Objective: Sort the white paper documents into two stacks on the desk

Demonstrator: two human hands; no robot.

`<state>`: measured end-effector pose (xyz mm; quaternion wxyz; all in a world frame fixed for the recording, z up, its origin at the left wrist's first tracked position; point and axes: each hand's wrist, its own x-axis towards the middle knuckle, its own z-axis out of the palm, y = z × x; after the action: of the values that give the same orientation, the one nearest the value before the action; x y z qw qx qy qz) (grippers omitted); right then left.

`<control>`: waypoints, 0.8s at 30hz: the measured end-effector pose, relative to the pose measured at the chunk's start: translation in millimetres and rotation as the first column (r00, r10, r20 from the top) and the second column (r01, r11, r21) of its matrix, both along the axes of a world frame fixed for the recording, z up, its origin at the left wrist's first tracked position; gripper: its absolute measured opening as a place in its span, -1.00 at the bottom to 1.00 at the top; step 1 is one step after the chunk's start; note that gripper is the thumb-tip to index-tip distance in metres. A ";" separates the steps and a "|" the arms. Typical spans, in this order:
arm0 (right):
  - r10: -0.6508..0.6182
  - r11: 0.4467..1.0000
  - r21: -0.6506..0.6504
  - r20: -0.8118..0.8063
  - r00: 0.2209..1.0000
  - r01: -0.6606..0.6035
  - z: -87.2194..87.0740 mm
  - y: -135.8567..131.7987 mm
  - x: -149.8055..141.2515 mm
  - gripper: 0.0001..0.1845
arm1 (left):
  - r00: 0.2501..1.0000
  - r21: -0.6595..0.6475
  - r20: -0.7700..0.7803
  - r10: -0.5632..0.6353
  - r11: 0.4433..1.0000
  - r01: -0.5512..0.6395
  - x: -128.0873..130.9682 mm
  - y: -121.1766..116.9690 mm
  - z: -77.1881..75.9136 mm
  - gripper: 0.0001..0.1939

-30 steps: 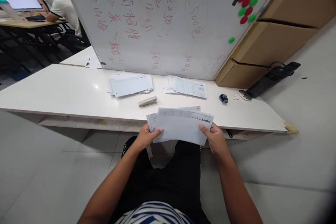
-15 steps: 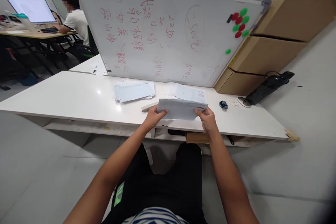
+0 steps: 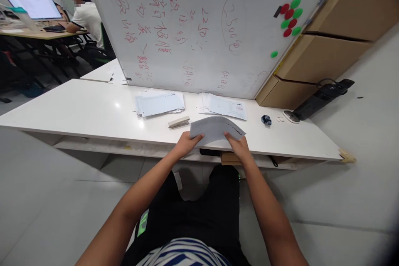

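Note:
Between my two hands is a sheet of paper (image 3: 213, 129) with a line of dark print near its right end, bowed upward in the middle. My left hand (image 3: 188, 143) grips its left end, thumb on top. At the right end my right hand (image 3: 237, 144) pinches it the same way. Just beyond my left hand lies a beige stapler (image 3: 178, 122) on the white desk. Behind it is a stack of printed papers (image 3: 162, 104). Another stack (image 3: 227, 107), its top sheet bearing a red round stamp, lies beyond the held paper.
A whiteboard (image 3: 199, 33) with red writing and magnets stands along the back of the desk (image 3: 77, 108). Cardboard boxes (image 3: 327, 58), a dark bottle (image 3: 324, 97), a white mouse (image 3: 291, 116) and a small dark-blue object (image 3: 266, 120) are on the right. A person (image 3: 85, 16) sits at another desk.
The held paper has gone from nearly flat to bowed, and my hands have come closer together. The stapler and the right-hand stack now show more fully. The view has shifted slightly.

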<state>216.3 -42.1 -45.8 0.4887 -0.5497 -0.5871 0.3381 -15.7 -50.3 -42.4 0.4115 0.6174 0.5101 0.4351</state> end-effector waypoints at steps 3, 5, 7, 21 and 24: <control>-0.059 0.998 0.001 0.024 0.998 0.059 0.2 -0.1 0.7 -0.47 | 0.996 0.068 -0.092 0.008 0.998 -0.002 1.2 0.7 6.5 -0.60; -0.098 0.995 0.009 0.028 0.995 0.098 -2.0 2.0 0.1 -0.46 | 0.993 0.115 -0.118 -0.003 0.993 0.016 1.9 5.3 9.2 -0.60; -0.135 0.991 0.020 0.031 0.990 0.134 -7.2 4.6 -2.0 -0.45 | 0.989 0.137 -0.146 -0.012 0.990 0.033 2.6 12.3 7.7 -0.61; -0.263 0.963 -0.073 -0.011 0.965 0.261 -30.2 11.0 -5.1 -0.41 | 0.973 0.252 -0.181 0.144 0.963 -0.096 -2.4 16.3 -4.3 -0.52; -0.305 0.950 -0.096 -0.064 0.950 0.299 -30.1 13.7 -1.0 -0.41 | 0.938 0.361 -0.067 0.341 0.884 -0.296 -16.1 27.7 17.8 -0.51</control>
<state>215.3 -28.4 -76.0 0.5333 -0.6398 -0.4618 0.3050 -31.7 -22.6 -24.6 0.1857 0.6142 0.5456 0.5390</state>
